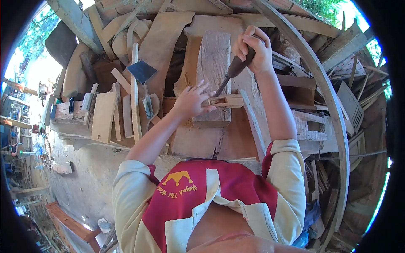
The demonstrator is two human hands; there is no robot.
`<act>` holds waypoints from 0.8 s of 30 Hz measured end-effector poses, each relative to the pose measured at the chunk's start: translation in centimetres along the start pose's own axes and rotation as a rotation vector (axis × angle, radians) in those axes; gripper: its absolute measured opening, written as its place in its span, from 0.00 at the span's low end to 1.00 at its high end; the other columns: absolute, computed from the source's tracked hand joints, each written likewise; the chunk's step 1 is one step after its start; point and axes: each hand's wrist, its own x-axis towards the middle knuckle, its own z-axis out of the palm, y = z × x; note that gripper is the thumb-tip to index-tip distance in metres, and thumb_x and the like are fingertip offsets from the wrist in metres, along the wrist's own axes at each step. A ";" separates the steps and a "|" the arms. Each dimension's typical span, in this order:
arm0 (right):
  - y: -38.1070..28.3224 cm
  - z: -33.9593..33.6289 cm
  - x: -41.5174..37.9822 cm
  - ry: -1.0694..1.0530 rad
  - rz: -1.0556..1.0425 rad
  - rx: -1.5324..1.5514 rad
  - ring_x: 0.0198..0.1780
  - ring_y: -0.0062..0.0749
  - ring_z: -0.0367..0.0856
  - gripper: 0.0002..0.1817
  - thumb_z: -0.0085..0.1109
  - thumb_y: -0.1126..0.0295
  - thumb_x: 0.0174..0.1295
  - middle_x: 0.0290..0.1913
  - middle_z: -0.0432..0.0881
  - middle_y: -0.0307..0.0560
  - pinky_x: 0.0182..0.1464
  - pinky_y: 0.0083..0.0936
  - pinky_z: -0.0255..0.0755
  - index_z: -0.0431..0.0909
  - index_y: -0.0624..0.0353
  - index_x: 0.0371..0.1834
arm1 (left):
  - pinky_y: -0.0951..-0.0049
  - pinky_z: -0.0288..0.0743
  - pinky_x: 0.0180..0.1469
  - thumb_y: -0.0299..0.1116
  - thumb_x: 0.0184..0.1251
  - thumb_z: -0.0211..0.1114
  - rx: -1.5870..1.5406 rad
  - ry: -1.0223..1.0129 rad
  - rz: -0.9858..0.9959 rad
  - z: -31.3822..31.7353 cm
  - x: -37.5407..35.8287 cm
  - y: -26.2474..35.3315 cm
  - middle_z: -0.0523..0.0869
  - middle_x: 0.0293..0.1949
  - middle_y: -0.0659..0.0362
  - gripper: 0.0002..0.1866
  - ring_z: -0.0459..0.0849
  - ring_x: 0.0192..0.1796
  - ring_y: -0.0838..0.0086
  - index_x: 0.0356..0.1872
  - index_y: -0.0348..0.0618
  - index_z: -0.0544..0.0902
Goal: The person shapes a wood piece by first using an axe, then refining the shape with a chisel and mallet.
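At the far left of the worktop [198, 143], loose planks [105, 116] and a flat-bladed trowel [143, 76] are laid aside. The small wooden block [225, 101] is steadied on a thick timber slab [213, 67] by the left hand [192, 101], fingers spread flat. The chisel [232, 71] is gripped by the right hand [253, 48], its tip set in the block. A recess appears partly cut; more cutting seemingly remains.

Single head cam, fisheye, looking forward and steeply down.
Close on the workbench [198, 143] and the wearer's own chest; dark circular vignette at edges; yard visible far left. No second view.
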 end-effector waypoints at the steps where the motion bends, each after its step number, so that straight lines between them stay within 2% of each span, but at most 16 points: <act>1: -0.1 0.1 0.0 -0.002 -0.003 0.003 0.13 0.27 0.64 0.07 0.51 0.76 0.53 0.12 0.66 0.43 0.18 0.23 0.58 0.66 0.60 0.21 | 0.58 0.56 0.62 0.61 0.54 0.54 0.003 0.009 0.006 0.1 0.0 0.0 0.67 0.60 0.49 0.31 0.59 0.66 0.59 0.51 0.49 0.76; 13: 0.8 0.8 -0.2 0.008 0.030 -0.035 0.12 0.26 0.65 0.08 0.52 0.76 0.54 0.12 0.67 0.42 0.17 0.22 0.58 0.66 0.61 0.19 | 0.60 0.57 0.62 0.59 0.56 0.54 0.023 -0.018 0.032 0.4 0.1 -0.3 0.67 0.60 0.49 0.31 0.59 0.66 0.59 0.55 0.50 0.73; 18: 1.3 2.0 -0.2 -0.026 0.031 -0.117 0.13 0.23 0.65 0.08 0.54 0.75 0.54 0.12 0.68 0.41 0.16 0.20 0.58 0.65 0.60 0.22 | 0.61 0.58 0.61 0.57 0.57 0.55 -0.010 -0.027 0.024 0.0 0.1 0.0 0.68 0.60 0.48 0.30 0.59 0.66 0.59 0.55 0.48 0.73; 21: 1.4 2.8 0.1 -0.018 0.053 -0.161 0.13 0.22 0.66 0.08 0.55 0.74 0.54 0.13 0.69 0.41 0.16 0.20 0.59 0.65 0.60 0.22 | 0.58 0.59 0.60 0.59 0.58 0.52 0.017 -0.014 0.052 0.3 0.1 -0.3 0.68 0.60 0.48 0.31 0.59 0.66 0.59 0.57 0.51 0.71; 23: 1.8 2.6 0.5 0.011 0.074 -0.165 0.13 0.22 0.66 0.09 0.56 0.74 0.53 0.13 0.69 0.40 0.17 0.20 0.59 0.65 0.59 0.22 | 0.61 0.56 0.63 0.56 0.55 0.57 -0.053 -0.027 0.043 0.0 0.1 -0.1 0.66 0.60 0.46 0.31 0.57 0.67 0.56 0.53 0.42 0.74; 24: 1.9 2.4 0.7 0.026 0.073 -0.150 0.13 0.22 0.67 0.08 0.56 0.74 0.53 0.13 0.69 0.40 0.17 0.20 0.60 0.66 0.59 0.22 | 0.61 0.56 0.63 0.56 0.55 0.57 -0.055 -0.032 0.047 -0.1 0.0 -0.5 0.66 0.60 0.46 0.31 0.57 0.67 0.56 0.53 0.42 0.74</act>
